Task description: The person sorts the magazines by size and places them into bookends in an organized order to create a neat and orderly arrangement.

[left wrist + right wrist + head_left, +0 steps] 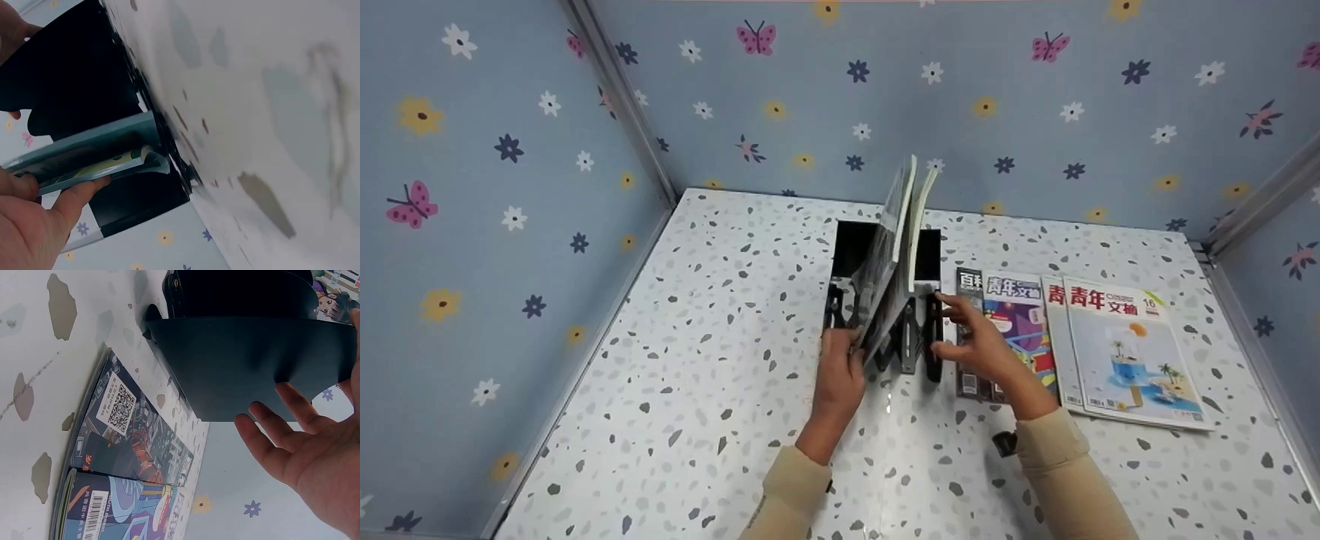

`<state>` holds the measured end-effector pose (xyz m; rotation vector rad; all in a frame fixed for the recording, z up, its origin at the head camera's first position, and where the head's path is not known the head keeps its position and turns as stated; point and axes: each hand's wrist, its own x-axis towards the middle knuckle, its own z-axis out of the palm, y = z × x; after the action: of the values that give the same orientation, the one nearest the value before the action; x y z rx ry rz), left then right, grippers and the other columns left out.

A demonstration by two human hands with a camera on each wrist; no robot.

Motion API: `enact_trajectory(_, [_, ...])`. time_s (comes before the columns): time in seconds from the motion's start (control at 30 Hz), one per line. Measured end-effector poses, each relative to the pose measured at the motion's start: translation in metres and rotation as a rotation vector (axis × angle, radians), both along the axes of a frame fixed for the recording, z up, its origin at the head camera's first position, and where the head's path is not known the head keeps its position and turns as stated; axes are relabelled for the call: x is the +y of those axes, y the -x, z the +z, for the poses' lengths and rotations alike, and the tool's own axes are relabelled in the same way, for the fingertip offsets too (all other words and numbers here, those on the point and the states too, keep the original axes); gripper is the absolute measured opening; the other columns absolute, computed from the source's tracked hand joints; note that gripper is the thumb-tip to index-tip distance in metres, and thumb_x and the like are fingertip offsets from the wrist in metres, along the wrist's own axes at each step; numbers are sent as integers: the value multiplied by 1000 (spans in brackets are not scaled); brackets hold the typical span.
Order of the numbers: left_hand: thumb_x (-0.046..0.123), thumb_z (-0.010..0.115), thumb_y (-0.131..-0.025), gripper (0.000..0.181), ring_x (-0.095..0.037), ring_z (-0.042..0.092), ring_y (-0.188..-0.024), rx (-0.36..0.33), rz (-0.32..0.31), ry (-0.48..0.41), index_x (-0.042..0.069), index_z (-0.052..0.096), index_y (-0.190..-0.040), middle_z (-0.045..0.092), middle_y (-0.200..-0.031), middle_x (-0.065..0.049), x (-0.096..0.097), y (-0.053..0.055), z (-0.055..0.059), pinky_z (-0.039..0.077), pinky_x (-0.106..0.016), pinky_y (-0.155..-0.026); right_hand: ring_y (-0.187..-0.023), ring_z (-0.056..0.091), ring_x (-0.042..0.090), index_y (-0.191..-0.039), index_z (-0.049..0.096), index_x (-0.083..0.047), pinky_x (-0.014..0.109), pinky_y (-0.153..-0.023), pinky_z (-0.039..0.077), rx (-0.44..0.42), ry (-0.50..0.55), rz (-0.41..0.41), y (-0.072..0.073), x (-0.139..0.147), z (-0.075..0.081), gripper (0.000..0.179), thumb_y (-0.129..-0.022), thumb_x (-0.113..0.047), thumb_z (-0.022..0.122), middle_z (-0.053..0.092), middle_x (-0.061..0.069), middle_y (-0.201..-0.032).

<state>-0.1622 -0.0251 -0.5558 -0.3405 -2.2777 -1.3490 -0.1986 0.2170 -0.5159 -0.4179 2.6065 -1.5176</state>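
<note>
A black file rack (853,247) with several upright dividers stands on the speckled table. Magazines (889,232) stand tilted in its middle, their tops well above the dividers. At their near edge, my left hand (840,375) pinches them between thumb and fingers. The left wrist view shows the magazines (84,140) between black panels, with one lower corner bent. My right hand (979,349) is at the rack's right side. In the right wrist view, its extended fingers (264,439) touch the outer face of the right panel (225,360).
Several magazines (1140,352) lie flat and overlapping right of the rack, below my right forearm's far side. A small black item (1004,443) shows beside my right sleeve. Patterned walls (810,97) enclose the table (720,315) at the back and sides.
</note>
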Motion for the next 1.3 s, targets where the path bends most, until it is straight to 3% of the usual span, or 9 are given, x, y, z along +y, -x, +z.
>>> enact_trajectory(0.17, [-8,50,-90,27,-24,57,-107,4,-37,-6,5,53,-113,53,-117,-13,4,0,-3,50,-35,-90,-131,44,42,-146,39,-23,57,-91,50,1,1,10,0,1,-1,75,-82,-12,75,41,20,-147])
enact_trajectory(0.53, [-13,51,-88,38,-22,55,-106,-91,-174,-67,6,53,-121,52,-115,-11,-3,3,-5,49,-39,-91,-132,43,44,-147,37,-23,57,-92,49,-7,-7,10,0,3,1,76,-82,-12,75,43,21,-145])
enact_trajectory(0.63, [-14,49,-88,40,-21,55,-107,-147,-210,-116,8,54,-121,51,-116,-10,-5,3,-6,52,-36,-89,-132,44,43,-147,37,-24,57,-92,49,-6,-10,5,-1,2,0,75,-83,-12,74,42,21,-146])
enact_trajectory(0.87, [-20,45,-86,44,-30,53,-110,-229,-286,-259,6,51,-121,48,-120,-15,-6,2,-8,53,-42,-90,-132,43,45,-147,37,-26,59,-93,47,-17,-13,-2,-3,1,2,74,-83,-13,73,42,20,-147])
enact_trajectory(0.97, [-18,47,-85,43,-29,53,-109,-238,-274,-246,5,51,-121,49,-120,-15,-6,1,-7,53,-39,-91,-131,43,44,-147,37,-25,58,-93,48,-11,-28,3,-3,1,3,74,-83,-13,73,44,21,-145])
enact_trajectory(1.07, [-12,53,-87,40,-26,55,-108,-208,-218,-140,6,52,-122,52,-118,-12,-7,-1,-5,52,-39,-92,-131,44,43,-147,36,-27,54,-89,51,-12,-57,4,-2,2,4,75,-84,-15,74,46,21,-144])
enact_trajectory(1.2, [2,63,-87,37,-22,58,-103,-111,-136,-32,10,57,-122,58,-114,-7,-10,-9,0,51,-42,-85,-132,44,42,-148,33,-30,55,-90,50,-19,-86,10,-2,3,7,76,-85,-19,74,47,20,-143])
enact_trajectory(1.3, [6,67,-84,29,-20,60,-89,8,-87,-105,11,64,-113,62,-100,-5,-12,-14,5,53,-38,-68,-133,43,43,-150,31,-29,59,-95,46,-9,-95,24,-3,4,8,77,-86,-21,73,46,20,-145])
